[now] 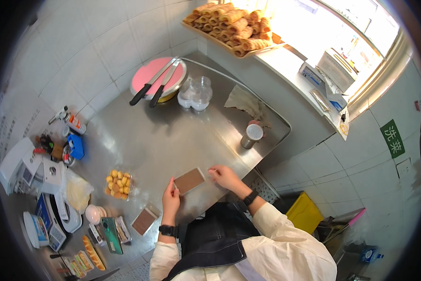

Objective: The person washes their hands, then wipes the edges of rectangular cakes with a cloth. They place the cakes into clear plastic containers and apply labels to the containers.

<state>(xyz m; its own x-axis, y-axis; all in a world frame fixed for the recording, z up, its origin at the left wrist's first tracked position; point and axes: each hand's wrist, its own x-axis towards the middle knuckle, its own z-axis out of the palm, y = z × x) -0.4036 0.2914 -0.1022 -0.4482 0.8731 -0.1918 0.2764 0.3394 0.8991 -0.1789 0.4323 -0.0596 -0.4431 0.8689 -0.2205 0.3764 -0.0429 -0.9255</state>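
Note:
In front of me is a rectangular box [189, 181] with a flat brown, powdery-looking top and pale edges. My left hand [170, 202] grips its left end, thumb on the near side. My right hand [227, 178] hovers just off the right end, fingers curled together; whether anything small is between them cannot be made out. A second brown-topped box [144, 222] lies on the steel table [154, 140] to the left of my left hand. Beyond it sits a clear container of small golden pastries [118, 184].
Two long-handled knives [157, 82] rest on a pink-topped turntable [143, 75], beside clear plastic containers [196, 93]. A metal shaker [251, 136] and a cloth [244, 100] stand right. A green phone [111, 234], kitchen scale [57, 237] and blowtorch [71, 120] line the left. Pastry rolls [231, 28] fill a raised tray.

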